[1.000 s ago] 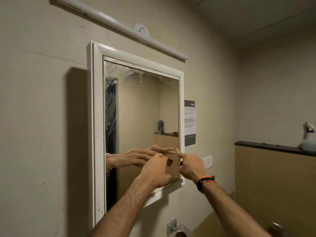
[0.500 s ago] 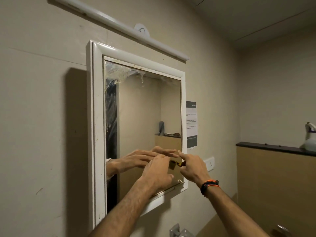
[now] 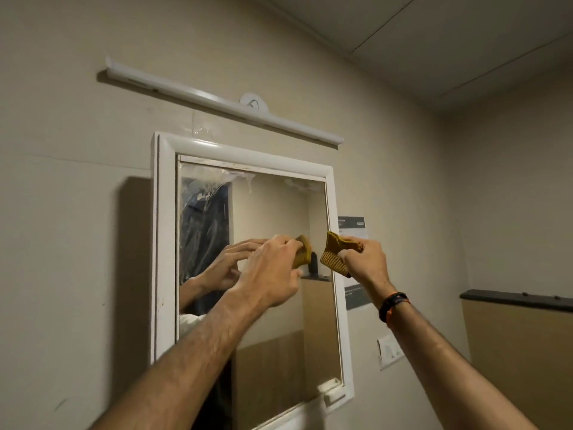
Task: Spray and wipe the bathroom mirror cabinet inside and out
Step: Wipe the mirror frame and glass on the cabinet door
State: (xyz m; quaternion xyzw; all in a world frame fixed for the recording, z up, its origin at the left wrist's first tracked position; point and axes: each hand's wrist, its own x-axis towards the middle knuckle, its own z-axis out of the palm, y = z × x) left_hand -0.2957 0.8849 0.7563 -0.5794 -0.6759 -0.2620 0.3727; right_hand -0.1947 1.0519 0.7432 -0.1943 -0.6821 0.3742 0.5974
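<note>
The white-framed mirror cabinet (image 3: 164, 243) hangs shut on the beige wall, and smears run along the top of its glass (image 3: 269, 212). My right hand (image 3: 366, 259) pinches a mustard-yellow knitted cloth (image 3: 333, 256) in front of the frame's right edge. My left hand (image 3: 273, 271) is raised before the glass, its fingers curled beside a second yellow patch (image 3: 303, 251). That patch looks like the cloth's reflection. Whether the left hand holds any cloth is hidden. The mirror also reflects my left hand.
A white tube light (image 3: 223, 103) is fixed above the cabinet. A printed notice (image 3: 356, 293) and a wall switch (image 3: 389, 352) sit to the right of the frame. A dark-topped ledge (image 3: 514, 301) runs along the right wall. A small latch (image 3: 330, 387) sits at the frame's lower right corner.
Both hands have risen from the mirror's lower right corner to mid-height. The yellow cloth now shows spread in my right hand. The view has tilted up, and the spray bottle has left the frame.
</note>
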